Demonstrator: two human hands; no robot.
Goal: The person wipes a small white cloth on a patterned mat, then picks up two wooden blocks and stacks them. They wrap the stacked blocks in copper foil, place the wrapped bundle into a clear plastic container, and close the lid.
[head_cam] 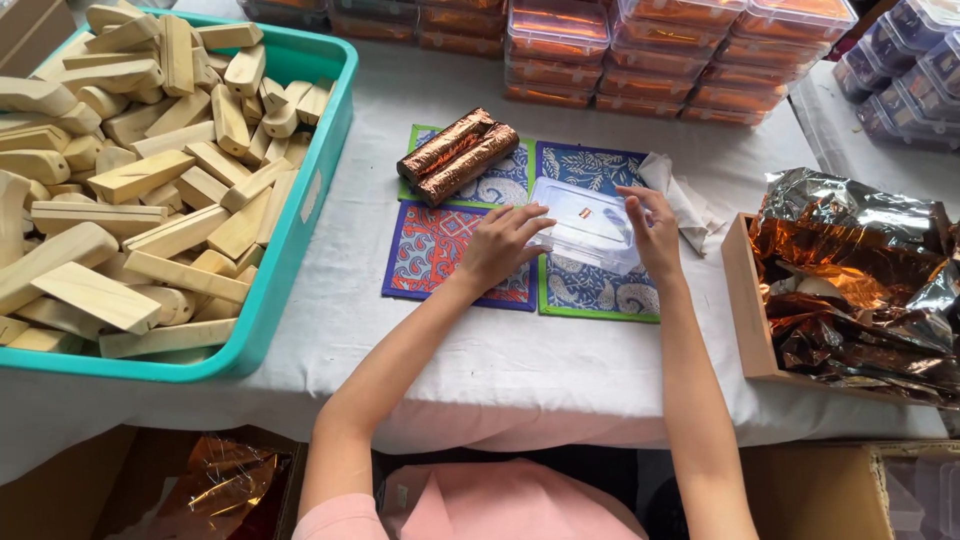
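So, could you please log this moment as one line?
left hand: on clear plastic box | right hand: on box | foil-wrapped pieces: beside, on patterned mats
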